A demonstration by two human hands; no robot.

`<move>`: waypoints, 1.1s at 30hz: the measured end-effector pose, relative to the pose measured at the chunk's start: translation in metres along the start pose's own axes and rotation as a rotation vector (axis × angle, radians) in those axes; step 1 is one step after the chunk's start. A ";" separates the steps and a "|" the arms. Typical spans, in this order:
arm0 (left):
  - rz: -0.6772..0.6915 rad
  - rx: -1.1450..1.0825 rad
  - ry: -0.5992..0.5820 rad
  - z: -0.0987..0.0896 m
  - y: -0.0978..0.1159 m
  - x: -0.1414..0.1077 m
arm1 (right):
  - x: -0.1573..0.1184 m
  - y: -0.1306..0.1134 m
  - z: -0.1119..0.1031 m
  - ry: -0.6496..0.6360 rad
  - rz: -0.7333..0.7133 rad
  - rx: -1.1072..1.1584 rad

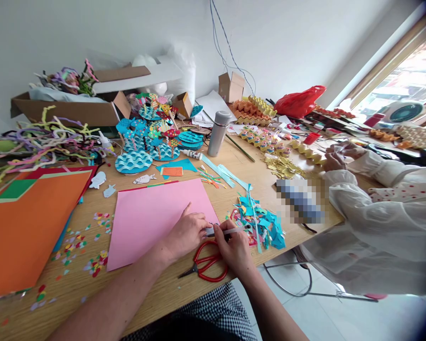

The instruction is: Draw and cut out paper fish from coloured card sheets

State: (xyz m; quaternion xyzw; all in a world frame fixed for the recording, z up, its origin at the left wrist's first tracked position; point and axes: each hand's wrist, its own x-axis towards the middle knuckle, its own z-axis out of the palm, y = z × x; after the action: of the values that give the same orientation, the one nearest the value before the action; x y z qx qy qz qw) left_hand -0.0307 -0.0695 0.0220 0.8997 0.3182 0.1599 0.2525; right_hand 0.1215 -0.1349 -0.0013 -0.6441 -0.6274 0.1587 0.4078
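My right hand (234,246) is closed around a slim white-and-grey pen (238,229), its tip end hidden by the fingers. My left hand (188,229) lies over the right part of a pink paper sheet (145,222), index finger raised. Its other fingers press on a small pale paper piece (208,231) close to the pen; the piece's shape is mostly covered. Red-handled scissors (209,265) lie just below both hands near the table edge. Small white fish cutouts, such as one drawn fish (144,179), rest beyond the pink sheet.
Blue paper scraps (266,222) pile up to the right. Orange sheets (28,227) and confetti dots (71,244) are on the left. A grey flask (220,134) stands behind, near blue wavy decorations (134,162). A co-worker's hands (335,156) work at right.
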 end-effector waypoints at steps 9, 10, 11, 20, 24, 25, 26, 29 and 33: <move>0.022 0.010 0.013 0.002 -0.002 0.000 | 0.001 -0.001 0.000 0.036 0.012 -0.024; 0.020 0.005 0.016 0.002 -0.002 -0.001 | 0.001 -0.001 0.000 0.041 0.017 -0.028; 0.017 -0.001 0.020 0.002 -0.002 -0.001 | 0.001 -0.001 -0.001 0.045 0.023 -0.032; 0.020 -0.024 0.040 0.003 -0.002 -0.002 | 0.001 0.004 0.001 0.062 0.062 -0.055; 0.016 -0.028 0.041 0.003 -0.001 -0.002 | 0.000 0.006 0.002 0.064 0.073 -0.061; 0.015 -0.029 0.041 0.003 -0.001 -0.002 | 0.000 0.006 0.002 0.065 0.076 -0.060; 0.015 -0.029 0.042 0.004 -0.001 -0.001 | 0.000 0.006 0.002 0.066 0.078 -0.059; 0.013 -0.034 0.043 0.004 -0.002 -0.001 | 0.000 0.007 0.002 0.066 0.082 -0.055; 0.012 -0.035 0.044 0.004 -0.002 -0.001 | 0.001 0.008 0.002 0.070 0.080 -0.054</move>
State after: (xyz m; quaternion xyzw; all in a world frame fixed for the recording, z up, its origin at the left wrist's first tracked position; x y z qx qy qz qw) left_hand -0.0303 -0.0702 0.0172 0.8932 0.3155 0.1866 0.2603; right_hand 0.1256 -0.1325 -0.0080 -0.6846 -0.5907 0.1350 0.4052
